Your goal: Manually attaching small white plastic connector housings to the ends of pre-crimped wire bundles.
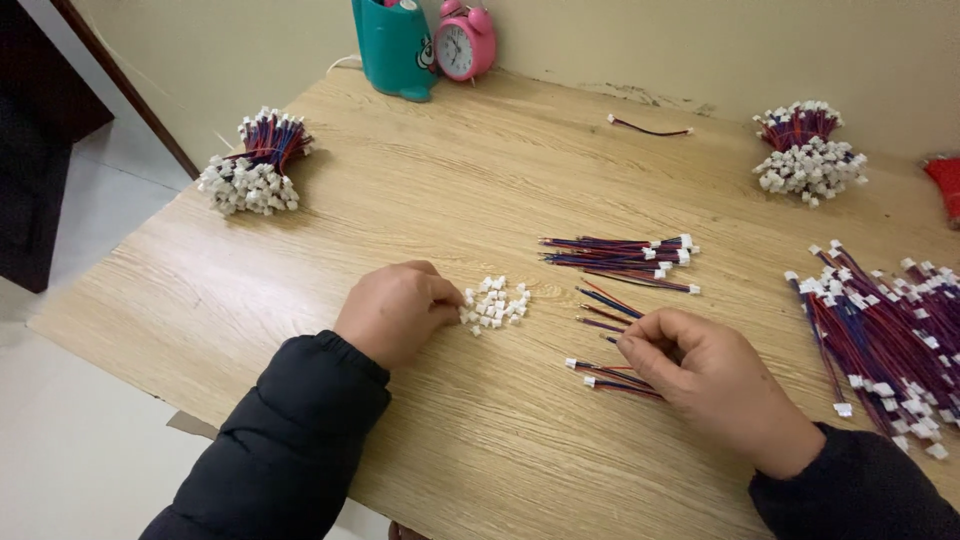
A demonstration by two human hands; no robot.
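Fingers of left hand (395, 310) pinch at white connectors (495, 303); right hand (700, 375) apparently grips wires (612, 380).

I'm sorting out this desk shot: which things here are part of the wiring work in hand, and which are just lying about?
In hand:
- left hand at the pile of loose white connectors
- right hand on red-and-blue wire leads
- laid-out wire group
- heap of leads at right
- tied bundles

Lying about:
- pink alarm clock
- teal holder
- red object
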